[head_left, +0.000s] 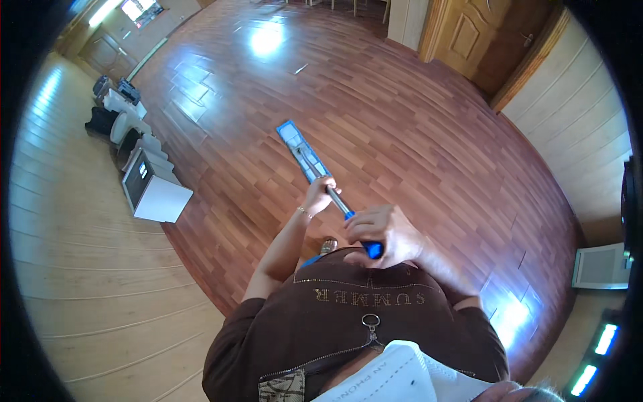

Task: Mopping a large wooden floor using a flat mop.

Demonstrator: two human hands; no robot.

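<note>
A flat mop [293, 137] with a blue-edged, pale rectangular head rests on the brown wood-pattern floor [415, 144] ahead of me. Its metal pole slants back toward my body and ends in a blue grip. Lower on the pole, my left hand [319, 195] is closed around the metal tube, a bracelet at its wrist. My right hand [387, 232] wraps the blue grip at the top end, close to my brown shirt. The underside of the mop head is hidden against the floor.
Along the left wall stands a row of white and dark items, the nearest a white box-like unit [161, 198]. A wooden door [479, 43] is at the far right. Another white unit [601, 266] stands by the right wall. A small light scrap [301, 69] lies on the far floor.
</note>
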